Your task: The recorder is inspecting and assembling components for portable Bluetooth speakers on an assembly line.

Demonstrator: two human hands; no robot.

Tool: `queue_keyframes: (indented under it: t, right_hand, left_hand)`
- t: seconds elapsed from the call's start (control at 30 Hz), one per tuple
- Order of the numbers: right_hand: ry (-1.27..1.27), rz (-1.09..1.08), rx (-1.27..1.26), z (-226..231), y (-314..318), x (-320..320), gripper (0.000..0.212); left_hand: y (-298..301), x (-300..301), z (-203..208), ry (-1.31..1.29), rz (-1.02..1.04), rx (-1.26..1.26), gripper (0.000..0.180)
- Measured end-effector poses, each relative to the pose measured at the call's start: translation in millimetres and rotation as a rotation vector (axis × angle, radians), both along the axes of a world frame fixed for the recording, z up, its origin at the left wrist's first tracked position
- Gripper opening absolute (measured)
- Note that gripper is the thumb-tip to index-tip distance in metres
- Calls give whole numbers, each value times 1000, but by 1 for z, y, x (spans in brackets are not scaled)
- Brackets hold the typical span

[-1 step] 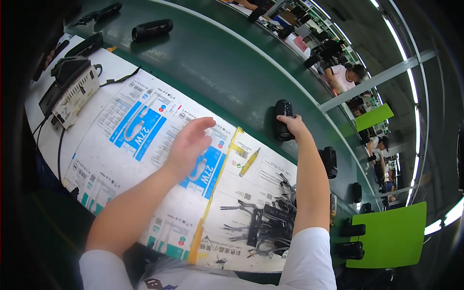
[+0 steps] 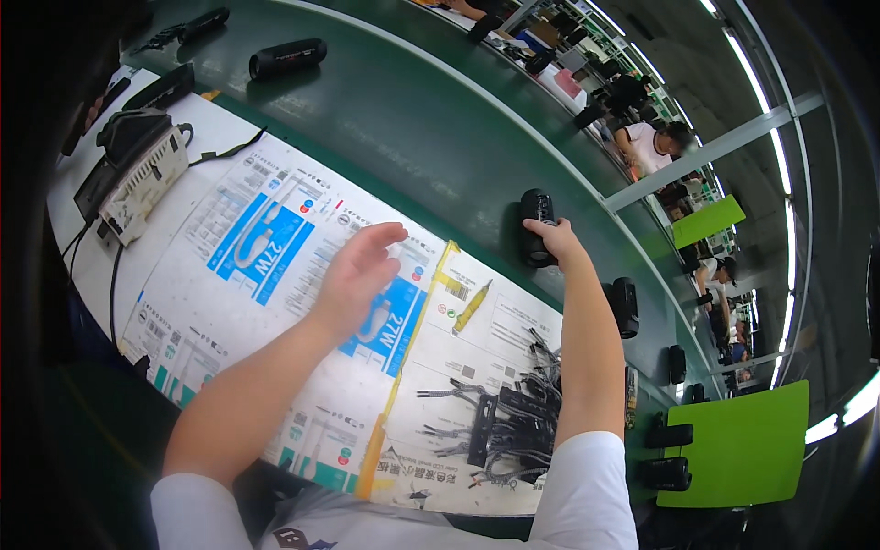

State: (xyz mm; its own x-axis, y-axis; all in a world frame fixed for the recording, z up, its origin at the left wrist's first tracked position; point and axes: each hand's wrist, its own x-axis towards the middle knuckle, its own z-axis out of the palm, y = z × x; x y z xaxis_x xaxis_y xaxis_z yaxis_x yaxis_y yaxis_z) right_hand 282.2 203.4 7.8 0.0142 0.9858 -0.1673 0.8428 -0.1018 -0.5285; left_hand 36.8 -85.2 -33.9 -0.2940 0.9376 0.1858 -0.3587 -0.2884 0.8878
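Observation:
My right hand (image 2: pixel 555 240) is closed around a black cylindrical portable speaker (image 2: pixel 536 209), which stands lengthwise away from me on the green belt. The thumb lies across its near half, and the fingers behind it are mostly hidden. My left hand (image 2: pixel 359 275) holds nothing; its loosely bent fingers are apart above the printed cardboard sheets (image 2: pixel 302 197) on the bench. Between the two hands lies a yellow-handled pen-like tool (image 2: pixel 473 307). Left of my right forearm is a pile of black strips with grey cords (image 2: pixel 495 426), partly covered by the arm.
More black speakers lie along the green belt (image 2: pixel 403 137): one at the far left (image 2: pixel 288 58) and one right of my forearm (image 2: pixel 625 307). A beige-and-black device with cables (image 2: pixel 145 183) stands at the left. Green boards (image 2: pixel 738 449) are at the right; co-workers sit beyond the rail.

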Motion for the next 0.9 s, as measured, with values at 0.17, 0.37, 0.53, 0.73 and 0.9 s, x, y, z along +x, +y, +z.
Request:
queue_keyframes:
  t: [0.17, 0.37, 0.53, 0.73, 0.9]
  right_hand:
    - [22, -89, 8, 15, -34, -3, 100]
    - [91, 378, 361, 48, -110, 9, 42]
    - [-168, 962, 152, 66, -256, 7, 19]
    - [-288, 1108, 282, 32, -295, 3, 23]
    - [-291, 1079, 330, 19, -294, 13, 17]
  left_hand:
    - [-4, 0, -2, 7, 30, -38, 37]
    - [-5, -4, -12, -60, 62, -31, 7]
    - [0, 0, -7, -13, 68, -39, 7]
    - [-1, 4, -4, 173, 66, -4, 9]
    - [-5, 6, -7, 306, 104, -13, 17]
